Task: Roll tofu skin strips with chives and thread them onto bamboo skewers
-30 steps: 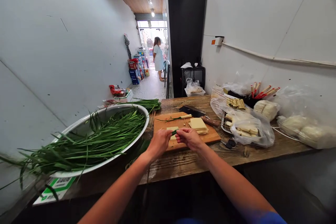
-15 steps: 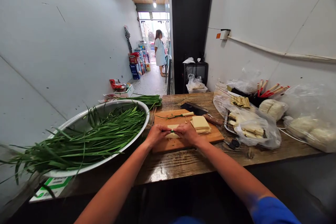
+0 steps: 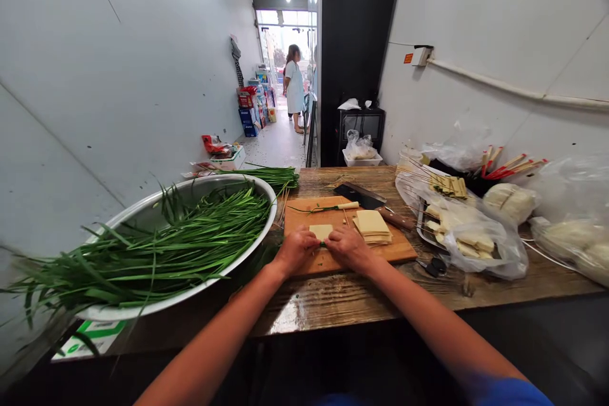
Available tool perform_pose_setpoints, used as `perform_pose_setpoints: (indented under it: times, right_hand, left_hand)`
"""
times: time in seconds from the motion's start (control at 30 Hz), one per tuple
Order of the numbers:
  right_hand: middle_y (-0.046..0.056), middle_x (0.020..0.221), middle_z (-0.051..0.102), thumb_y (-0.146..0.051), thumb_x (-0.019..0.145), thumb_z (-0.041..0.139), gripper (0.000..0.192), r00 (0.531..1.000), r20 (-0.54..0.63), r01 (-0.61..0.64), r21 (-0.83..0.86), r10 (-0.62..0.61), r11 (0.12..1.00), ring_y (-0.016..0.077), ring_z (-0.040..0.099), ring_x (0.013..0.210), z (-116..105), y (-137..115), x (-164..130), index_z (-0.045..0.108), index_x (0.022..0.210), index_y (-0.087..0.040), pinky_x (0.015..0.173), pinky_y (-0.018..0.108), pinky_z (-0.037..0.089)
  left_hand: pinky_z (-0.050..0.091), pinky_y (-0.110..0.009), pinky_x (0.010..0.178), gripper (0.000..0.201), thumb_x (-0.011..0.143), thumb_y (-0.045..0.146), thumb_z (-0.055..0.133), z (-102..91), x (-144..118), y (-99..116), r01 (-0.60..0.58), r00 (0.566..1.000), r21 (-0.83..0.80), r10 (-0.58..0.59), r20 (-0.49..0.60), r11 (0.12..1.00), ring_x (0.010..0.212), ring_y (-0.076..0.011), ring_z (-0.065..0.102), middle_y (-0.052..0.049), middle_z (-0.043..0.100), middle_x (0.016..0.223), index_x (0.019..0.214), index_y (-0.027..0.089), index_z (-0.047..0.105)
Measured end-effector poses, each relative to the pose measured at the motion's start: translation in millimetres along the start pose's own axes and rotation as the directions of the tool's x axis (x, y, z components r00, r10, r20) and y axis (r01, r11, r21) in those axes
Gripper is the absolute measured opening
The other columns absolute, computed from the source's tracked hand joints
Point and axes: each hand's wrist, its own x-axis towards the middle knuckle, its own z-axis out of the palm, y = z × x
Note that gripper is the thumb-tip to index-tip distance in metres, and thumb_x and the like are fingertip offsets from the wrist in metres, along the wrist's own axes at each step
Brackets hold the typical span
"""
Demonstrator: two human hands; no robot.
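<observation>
So I've got both hands over the middle of the cutting board [image 3: 402, 250]. My left hand [image 3: 299, 248] and right hand [image 3: 348, 246] are each pinching an end of a tiny green bundle [image 3: 323, 243], right at the near side of a pale yellow sheet [image 3: 321, 230] lying on the board. There's a stack of sheets [image 3: 372, 226] on the board's right half, a cleaver [image 3: 360, 195] along its far right side, and a big metal basin [image 3: 275, 206] of long greens [image 3: 190, 247] left of it.
</observation>
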Motion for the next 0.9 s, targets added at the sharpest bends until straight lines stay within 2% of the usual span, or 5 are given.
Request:
perform_pose_setpoints:
  times: [0.2, 0.3, 0.43, 0.77, 0.9]
  right_hand:
    - [0.008, 0.081, 0.061, -0.018, 0.093, 0.037, 0.026, 0.988, 0.123, 0.096, -0.052, -0.089, 0.994, 0.0187, 0.051, 0.081, -16, -6, 4, 0.062, 0.092, -0.013, 0.071, 0.032, 0.032]
    - [0.011, 0.082, 0.061, -0.014, 0.09, 0.04, 0.024, 0.982, 0.178, 0.081, -0.048, -0.071, 0.996, 0.0202, 0.052, 0.082, -15, -12, 8, 0.063, 0.087, -0.012, 0.069, 0.032, 0.033]
    - [0.013, 0.082, 0.062, -0.011, 0.086, 0.044, 0.021, 0.971, 0.239, 0.046, -0.063, -0.029, 0.997, 0.0215, 0.052, 0.08, -11, -16, 13, 0.064, 0.082, -0.011, 0.068, 0.033, 0.034]
    - [0.006, 0.081, 0.06, -0.023, 0.083, 0.051, 0.022, 0.987, 0.126, -0.118, 0.133, 0.101, 0.984, 0.0152, 0.05, 0.08, -7, 3, 8, 0.067, 0.068, -0.016, 0.067, 0.025, 0.034]
    - [0.004, 0.073, 0.058, -0.021, 0.081, 0.053, 0.022, 0.982, 0.17, -0.117, 0.247, 0.076, 0.962, 0.0127, 0.05, 0.072, -3, 14, 14, 0.069, 0.068, -0.017, 0.064, 0.023, 0.034]
  left_hand:
    - [0.039, -0.026, 0.071, 0.025, 0.09, 0.022, 0.042, -13.3, -5, 5, -0.107, 0.987, 0.176, 0.084, 0.135, 0.979, 0.08, -0.0149, 0.047, -0.005, 0.059, 0.08, 0.085, 0.018, 0.067]
    - [0.04, -0.027, 0.075, 0.025, 0.091, 0.024, 0.041, -18.1, -7, 3, -0.147, 0.981, 0.21, 0.115, 0.157, 0.967, 0.085, -0.0154, 0.047, -0.006, 0.057, 0.086, 0.092, 0.02, 0.066]
    - [0.039, -0.027, 0.074, 0.029, 0.092, 0.026, 0.039, -20.8, -8, 5, -0.141, 0.981, 0.208, 0.109, 0.159, 0.968, 0.082, -0.0141, 0.047, -0.005, 0.057, 0.083, 0.087, 0.019, 0.066]
    - [0.035, -0.033, 0.079, 0.023, 0.083, 0.039, 0.056, -10.7, -7, 15, 0.005, 0.994, 0.324, -0.039, 0.099, 0.946, 0.088, -0.0191, 0.048, -0.005, 0.06, 0.081, 0.085, 0.019, 0.067]
    - [0.033, -0.033, 0.079, 0.018, 0.085, 0.033, 0.055, -6.6, -8, 15, 0.011, 0.996, 0.371, -0.043, 0.078, 0.929, 0.087, -0.0188, 0.048, -0.004, 0.06, 0.083, 0.087, 0.019, 0.065]
